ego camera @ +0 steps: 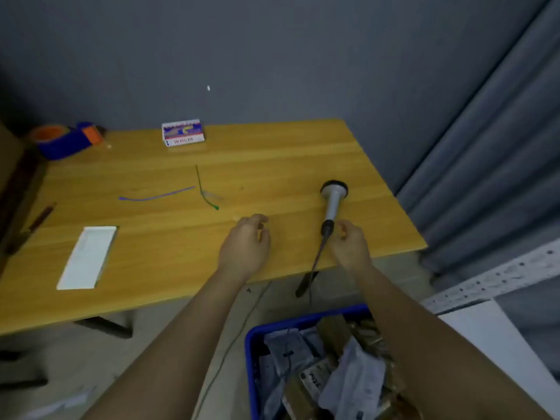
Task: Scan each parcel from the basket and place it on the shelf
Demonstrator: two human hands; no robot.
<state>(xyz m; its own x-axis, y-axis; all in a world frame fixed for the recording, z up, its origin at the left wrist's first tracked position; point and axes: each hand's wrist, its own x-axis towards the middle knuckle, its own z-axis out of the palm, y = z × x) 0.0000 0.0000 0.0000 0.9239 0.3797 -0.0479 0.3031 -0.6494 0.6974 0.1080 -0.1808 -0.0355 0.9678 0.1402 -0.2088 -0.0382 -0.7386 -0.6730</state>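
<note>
A grey hand scanner [332, 203] with a black head lies on the wooden table [272, 165], its dark cable running off the front edge. My right hand [350, 245] hovers just right of the scanner's handle, fingers loosely curled and holding nothing. My left hand [247, 242] hangs over the table's front part, also loosely curled and holding nothing. Below the table's edge stands a blue basket [253, 344] filled with several grey bag parcels [351, 377] and brown ones. A white perforated shelf [497, 283] juts in at the right.
On the table lie a white flat tray [88, 257], a purple cable tie [157, 195], a green cable tie [203, 189], a small printed box [182, 132] and a blue tape dispenser [65, 140]. A grey curtain hangs at the right.
</note>
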